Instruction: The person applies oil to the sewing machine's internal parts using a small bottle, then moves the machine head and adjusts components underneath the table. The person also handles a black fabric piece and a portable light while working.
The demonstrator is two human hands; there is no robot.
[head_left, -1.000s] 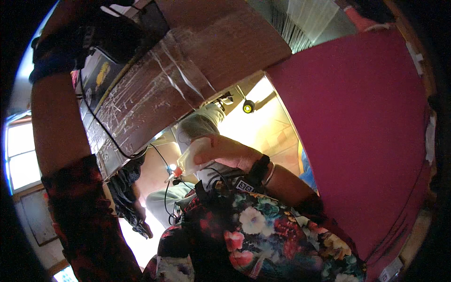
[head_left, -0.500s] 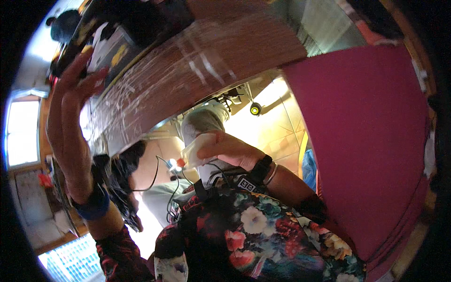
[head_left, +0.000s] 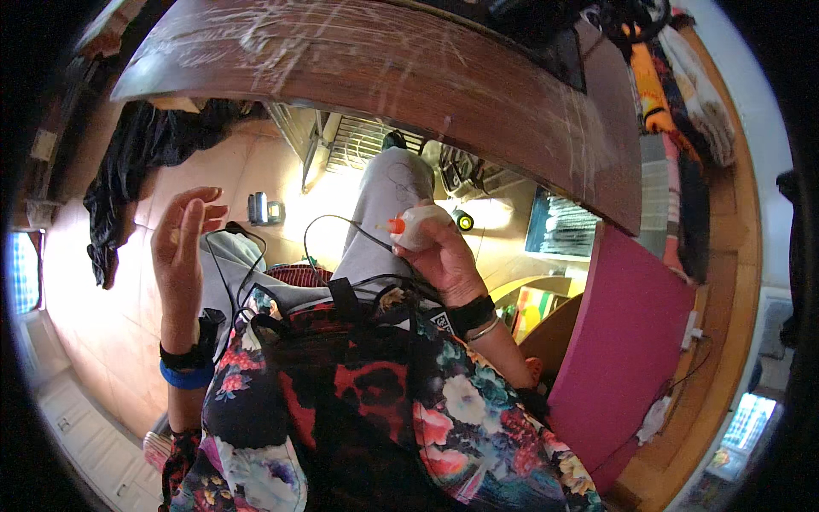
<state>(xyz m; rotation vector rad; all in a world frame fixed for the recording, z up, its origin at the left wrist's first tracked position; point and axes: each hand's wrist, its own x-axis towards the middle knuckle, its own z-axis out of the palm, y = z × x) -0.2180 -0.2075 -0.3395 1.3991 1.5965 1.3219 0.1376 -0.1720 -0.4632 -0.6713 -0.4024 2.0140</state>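
Observation:
A small white squeeze bottle [head_left: 426,226] with an orange tip sits in my right hand [head_left: 456,266], whose fingers are wrapped round it. The tip points left, above my grey trouser leg [head_left: 388,192]. My left hand [head_left: 181,235] is raised at the left, its fingers loosely bent and apart. Nothing shows in it, and it touches nothing. Thin black cables [head_left: 341,218] loop over my lap between the two hands.
A scuffed dark wooden table edge [head_left: 367,72] crosses ahead of me. A magenta panel [head_left: 627,341] stands at the right. Black cloth [head_left: 158,158] hangs at the far left. Below the table are a wire rack [head_left: 371,141] and a small dark device [head_left: 264,209] on the tiled floor.
My left hand has come down from the table's far left and away from it. The view has turned toward the right. My right hand still holds the bottle, its orange tip now plainly showing.

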